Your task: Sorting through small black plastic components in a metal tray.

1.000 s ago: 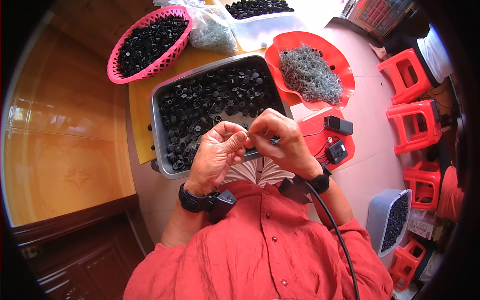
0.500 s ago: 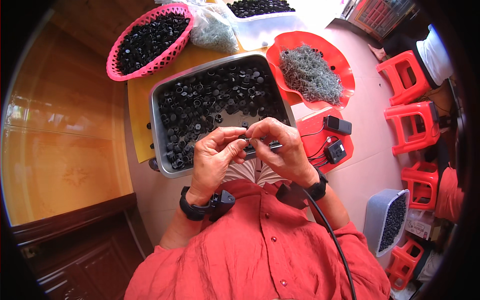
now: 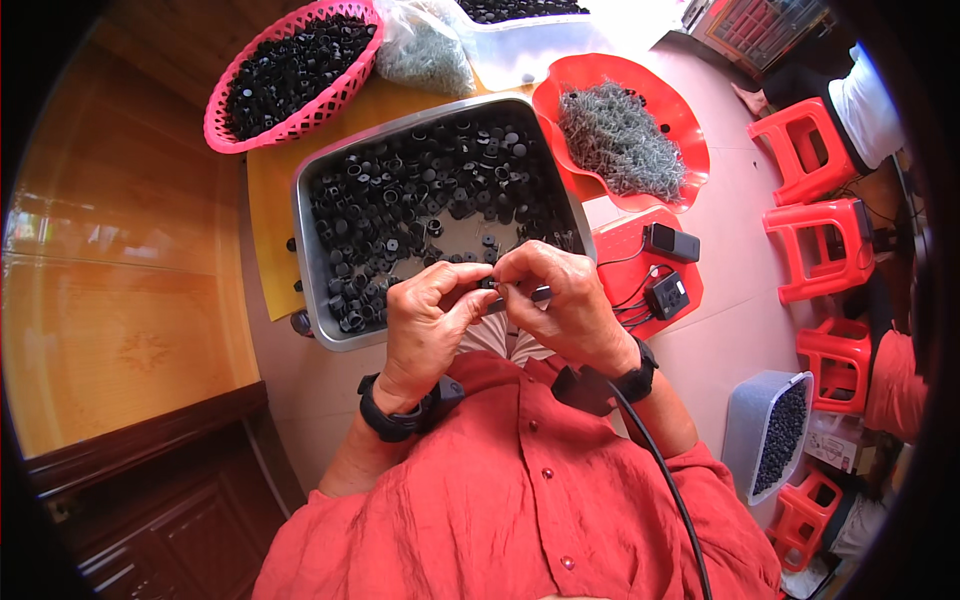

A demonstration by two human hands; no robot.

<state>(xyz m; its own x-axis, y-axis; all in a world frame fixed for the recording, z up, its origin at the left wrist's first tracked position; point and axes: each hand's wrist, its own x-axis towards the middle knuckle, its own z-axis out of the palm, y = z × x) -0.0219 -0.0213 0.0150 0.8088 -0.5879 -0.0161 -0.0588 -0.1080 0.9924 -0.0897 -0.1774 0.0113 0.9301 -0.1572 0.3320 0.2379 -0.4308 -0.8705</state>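
Over the near edge of a metal tray, my two hands meet fingertip to fingertip. My left hand pinches a small black plastic part between thumb and forefinger. Thumb and forefinger of my right hand are closed at the part's right side; the fingers mostly hide whatever is between them. Many loose black caps and rings lie in the tray, with a bare patch of tray bottom just beyond my hands. A black band circles each wrist.
Beyond the tray stand a pink basket of black parts, a clear bag and a white bin. A red dish of metal springs or pins sits right, near black devices. Red stools and another person are farther right.
My hands stay together at the small part, with the right fingertips slightly shifted against it. The surroundings have moved a little leftward in view.
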